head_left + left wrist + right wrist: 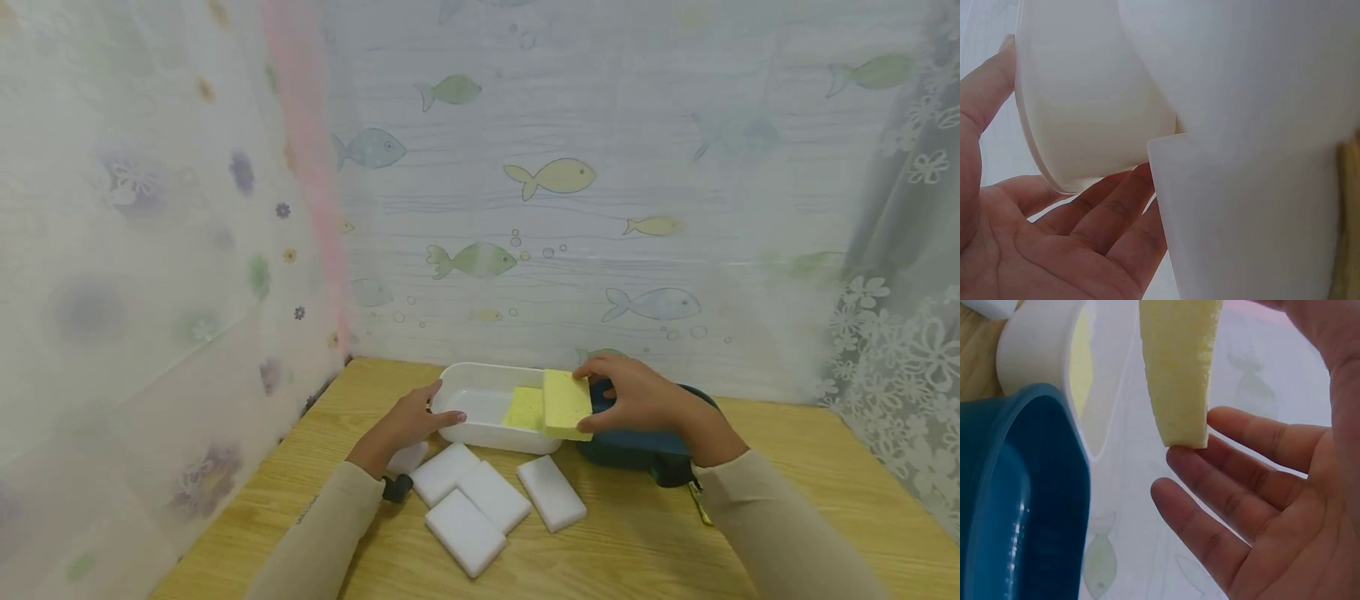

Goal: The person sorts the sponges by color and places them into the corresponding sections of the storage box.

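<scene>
My right hand (pixel 637 402) pinches a yellow sponge (pixel 566 402) by its right side, thumb at the near edge and fingertips at the far one. The sponge is tilted over the right end of a white plastic tub (pixel 480 436). Inside that tub lies another yellow sponge (pixel 522 405), partly hidden behind the held one. At the tub's left end, my left hand (pixel 411 419) holds the rim, thumb on the near side and fingers round the outside. In the right wrist view, the held sponge (pixel 1179 375) hangs clear of the tub wall, fingertips at its lower edge.
A dark blue tub (pixel 615 452) stands right of the white one, under my right hand. Several white sponge blocks (pixel 465 532) lie on the wooden table (pixel 630 542) in front, some overlapping. A yellow strip (pixel 700 504) lies by my right wrist. Fish-patterned curtain (pixel 555 250) hangs behind.
</scene>
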`<state>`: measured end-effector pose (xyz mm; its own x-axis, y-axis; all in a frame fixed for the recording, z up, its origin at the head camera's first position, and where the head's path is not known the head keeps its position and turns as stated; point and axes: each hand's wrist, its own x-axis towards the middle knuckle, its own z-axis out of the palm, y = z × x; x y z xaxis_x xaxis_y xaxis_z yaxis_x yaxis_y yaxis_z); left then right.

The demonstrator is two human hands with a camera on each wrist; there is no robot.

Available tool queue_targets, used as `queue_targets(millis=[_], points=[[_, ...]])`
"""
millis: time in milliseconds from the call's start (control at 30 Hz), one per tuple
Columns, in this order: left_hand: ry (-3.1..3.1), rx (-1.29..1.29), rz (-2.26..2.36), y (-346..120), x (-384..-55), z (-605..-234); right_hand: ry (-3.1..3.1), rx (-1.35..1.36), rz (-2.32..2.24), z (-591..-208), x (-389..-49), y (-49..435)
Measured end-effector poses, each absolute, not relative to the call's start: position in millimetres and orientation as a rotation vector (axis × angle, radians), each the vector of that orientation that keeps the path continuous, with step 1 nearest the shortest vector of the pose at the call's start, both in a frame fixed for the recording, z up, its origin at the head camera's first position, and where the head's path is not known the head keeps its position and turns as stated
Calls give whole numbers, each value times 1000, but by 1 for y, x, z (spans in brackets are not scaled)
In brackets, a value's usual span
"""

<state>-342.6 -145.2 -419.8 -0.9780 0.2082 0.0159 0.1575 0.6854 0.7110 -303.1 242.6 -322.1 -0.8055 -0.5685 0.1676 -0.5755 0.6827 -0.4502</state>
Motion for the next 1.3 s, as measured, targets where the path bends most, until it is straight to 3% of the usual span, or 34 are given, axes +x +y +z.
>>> queue_targets(millis=[1300], points=[[2823,294,1184,-144,-342,-419,-3001,787,803,-357,-353,196]])
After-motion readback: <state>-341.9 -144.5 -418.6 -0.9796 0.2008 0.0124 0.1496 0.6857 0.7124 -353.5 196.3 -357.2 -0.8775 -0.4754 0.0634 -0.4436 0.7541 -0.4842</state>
